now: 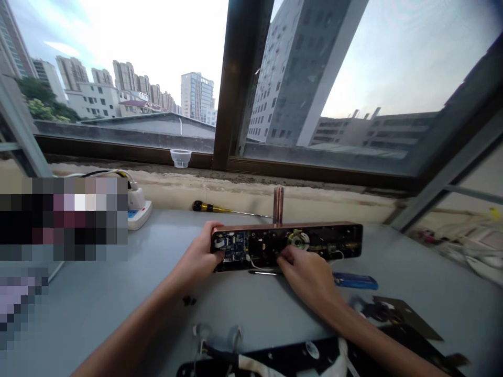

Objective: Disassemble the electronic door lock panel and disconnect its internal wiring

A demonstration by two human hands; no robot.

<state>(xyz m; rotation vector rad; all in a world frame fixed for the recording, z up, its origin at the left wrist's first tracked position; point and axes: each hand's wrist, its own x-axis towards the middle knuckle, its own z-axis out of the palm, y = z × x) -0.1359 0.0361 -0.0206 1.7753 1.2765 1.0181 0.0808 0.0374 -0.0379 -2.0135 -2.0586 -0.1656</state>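
Observation:
A long copper-edged housing [318,226] stands on its side on the grey table, its open black interior facing me. At its left end sits a blue circuit board [237,246]. My left hand [204,251] is wrapped round that left end, thumb at the front. My right hand [304,269] has its fingers pinched together inside the housing, below a round part with coiled wires [298,240]; what they hold, if anything, is hidden. A white cable [257,265] runs out near the board. A copper tube [278,205] rises behind the housing.
A blue-handled screwdriver [356,281] lies in front of the housing, a yellow-black one [212,208] behind. Nearest me is a black panel [291,356] with cables. A power strip [140,214] is at left; a clear cup [181,158] sits on the sill. Small black bits [189,301] lie left of centre.

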